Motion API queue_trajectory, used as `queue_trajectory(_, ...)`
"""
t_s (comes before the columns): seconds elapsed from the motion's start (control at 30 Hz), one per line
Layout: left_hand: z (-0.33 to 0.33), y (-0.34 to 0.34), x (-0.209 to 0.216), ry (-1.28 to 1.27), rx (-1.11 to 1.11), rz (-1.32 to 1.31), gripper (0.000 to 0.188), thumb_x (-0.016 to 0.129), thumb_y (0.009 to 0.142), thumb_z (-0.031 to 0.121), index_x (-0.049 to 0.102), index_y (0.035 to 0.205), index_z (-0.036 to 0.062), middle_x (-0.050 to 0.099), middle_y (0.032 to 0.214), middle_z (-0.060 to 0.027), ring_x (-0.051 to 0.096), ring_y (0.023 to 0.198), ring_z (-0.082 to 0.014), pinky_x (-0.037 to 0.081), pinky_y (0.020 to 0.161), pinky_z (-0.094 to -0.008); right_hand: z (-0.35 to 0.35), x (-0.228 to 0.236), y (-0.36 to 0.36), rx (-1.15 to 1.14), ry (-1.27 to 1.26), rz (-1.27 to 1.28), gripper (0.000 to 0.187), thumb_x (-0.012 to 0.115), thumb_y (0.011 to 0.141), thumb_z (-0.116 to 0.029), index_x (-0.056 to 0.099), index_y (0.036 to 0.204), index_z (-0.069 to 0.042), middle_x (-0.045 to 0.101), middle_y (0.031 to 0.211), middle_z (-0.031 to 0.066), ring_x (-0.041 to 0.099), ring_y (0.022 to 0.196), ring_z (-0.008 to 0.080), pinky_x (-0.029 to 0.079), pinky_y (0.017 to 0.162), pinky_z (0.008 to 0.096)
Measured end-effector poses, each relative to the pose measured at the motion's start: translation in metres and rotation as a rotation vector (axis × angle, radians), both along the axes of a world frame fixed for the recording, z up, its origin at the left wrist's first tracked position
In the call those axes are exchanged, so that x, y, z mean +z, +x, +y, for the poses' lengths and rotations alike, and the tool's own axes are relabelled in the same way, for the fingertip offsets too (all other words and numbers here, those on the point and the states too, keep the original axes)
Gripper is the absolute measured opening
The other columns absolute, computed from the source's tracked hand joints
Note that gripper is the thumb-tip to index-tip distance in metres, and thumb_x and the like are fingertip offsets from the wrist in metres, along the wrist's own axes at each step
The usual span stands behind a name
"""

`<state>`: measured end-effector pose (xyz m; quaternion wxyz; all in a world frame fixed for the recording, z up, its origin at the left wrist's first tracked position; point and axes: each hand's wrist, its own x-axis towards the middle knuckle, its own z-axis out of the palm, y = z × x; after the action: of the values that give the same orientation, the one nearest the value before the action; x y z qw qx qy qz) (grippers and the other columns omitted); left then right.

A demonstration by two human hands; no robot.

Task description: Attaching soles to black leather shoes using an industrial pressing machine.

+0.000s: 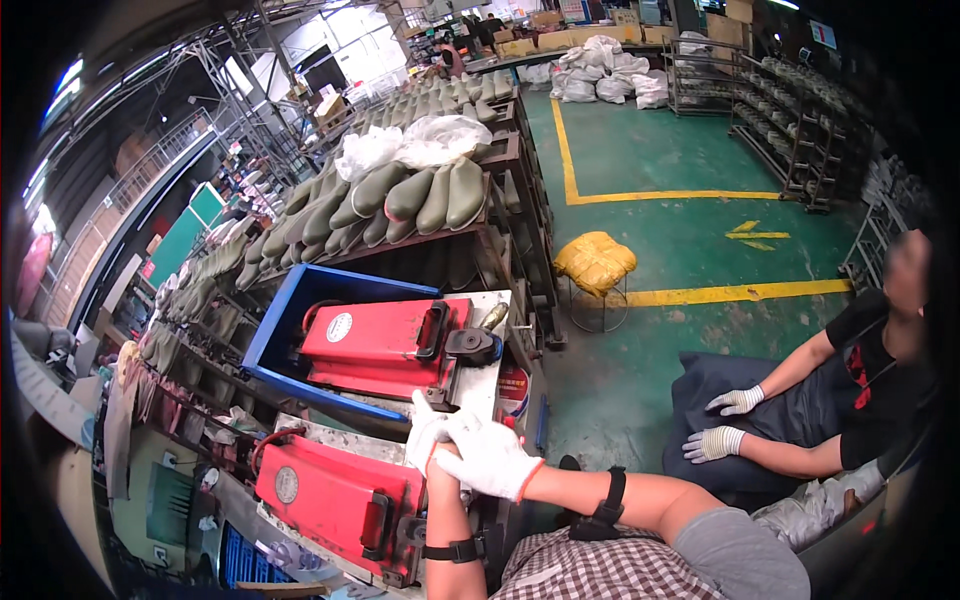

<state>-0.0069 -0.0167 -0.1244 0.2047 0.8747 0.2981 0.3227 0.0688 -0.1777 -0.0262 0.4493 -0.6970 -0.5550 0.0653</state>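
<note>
Both my hands wear white gloves and meet in front of me. My right hand [492, 458] lies over my left wrist, fingers closed on the cuff of the left glove. My left hand [424, 432] points upward with one finger raised and holds nothing that I can see; the right hand hides part of it. Just left of the hands stands a red metal machine block [335, 500] with a black handle. A second red block [385, 340] sits beyond it on a metal plate [482, 385]. Black straps ring both forearms.
A blue bin [285, 312] frames the far red block. Racks of olive-green boots [400, 195] run away behind it, with white plastic bags [420, 140] on top. A seated person's gloved hands [722, 420] rest on their lap at right. A yellow-cushioned stool [596, 262] stands on the green floor.
</note>
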Motion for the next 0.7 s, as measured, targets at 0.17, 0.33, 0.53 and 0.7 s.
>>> queue_trajectory(0.17,-0.031,0.009,0.036,-0.022,0.222,0.29,0.094,0.078,0.085,0.021,0.028,0.163,0.0062,0.068,0.089,-0.0035,0.066,0.077,-0.0194,0.053,0.072,-0.0304,-0.013,0.005,-0.017,0.061,0.119,-0.067,0.022,0.061,0.093,-0.023,0.061,0.111,-0.01,0.063,0.101,0.0164,0.067,0.089,0.0372,0.057,0.076,0.0458)
queue_trajectory(0.33,-0.025,0.013,0.034,-0.026,0.191,0.225,0.093,0.077,0.085,0.021,0.028,0.163,0.0066,0.068,0.09,-0.0044,0.066,0.078,-0.0201,0.053,0.073,-0.0308,-0.008,0.006,0.003,-0.025,0.119,-0.028,0.023,0.06,0.093,-0.023,0.061,0.112,-0.01,0.063,0.106,0.0163,0.065,0.101,0.0375,0.056,0.083,0.0457)
queue_trajectory(0.53,-0.021,0.016,0.036,-0.028,0.204,0.207,0.093,0.077,0.086,0.021,0.027,0.163,0.007,0.068,0.092,-0.0055,0.066,0.078,-0.0209,0.053,0.073,-0.0313,-0.02,-0.002,-0.017,0.067,0.106,-0.023,0.032,0.061,0.091,-0.023,0.057,0.119,-0.007,0.061,0.102,0.0183,0.071,0.082,0.0369,0.058,0.074,0.0478)
queue_trajectory(0.7,-0.024,0.028,0.038,-0.038,0.2,0.192,0.093,0.076,0.086,0.021,0.027,0.164,0.0074,0.068,0.094,-0.0064,0.066,0.079,-0.0216,0.053,0.073,-0.0317,-0.01,0.015,0.017,-0.064,-0.026,0.09,0.034,0.056,0.093,-0.034,0.062,0.116,-0.01,0.067,0.1,0.0203,0.069,0.092,0.0421,0.057,0.08,0.0514)
